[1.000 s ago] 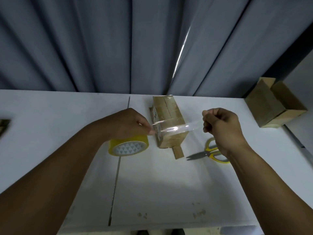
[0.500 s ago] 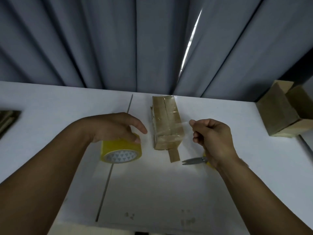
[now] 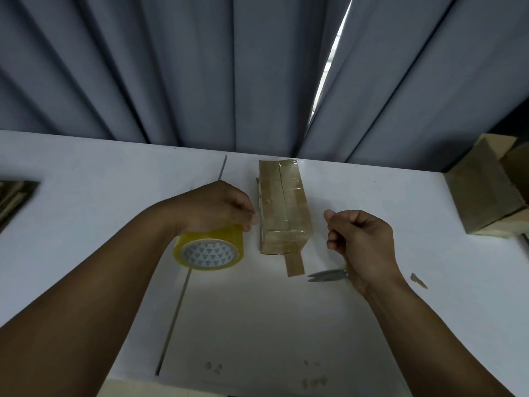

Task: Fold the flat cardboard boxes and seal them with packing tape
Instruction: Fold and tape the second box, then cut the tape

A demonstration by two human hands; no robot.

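Note:
A small brown cardboard box [image 3: 282, 207], wrapped in shiny clear tape, lies lengthwise mid-table with a brown strip [image 3: 294, 263] sticking out of its near end. My left hand [image 3: 214, 207] grips the yellow packing tape roll [image 3: 209, 249] just left of the box, fingertips touching the box's left side. My right hand [image 3: 360, 239] hovers just right of the box, fingers curled and thumb pressed on the forefinger as in a pinch. The clear tape strip is barely visible there.
Grey scissor blades [image 3: 329, 275] poke out from under my right wrist. A second cardboard box [image 3: 483, 193] stands at the far right, flat cardboard [image 3: 14, 196] at the left edge, a cardboard scrap [image 3: 419, 281] to the right. Grey curtain hangs behind the white table [image 3: 257, 325].
The tape stretched over the box has come down onto it. My right hand dropped close beside the box, and my left hand shifted the roll slightly left and back toward the box.

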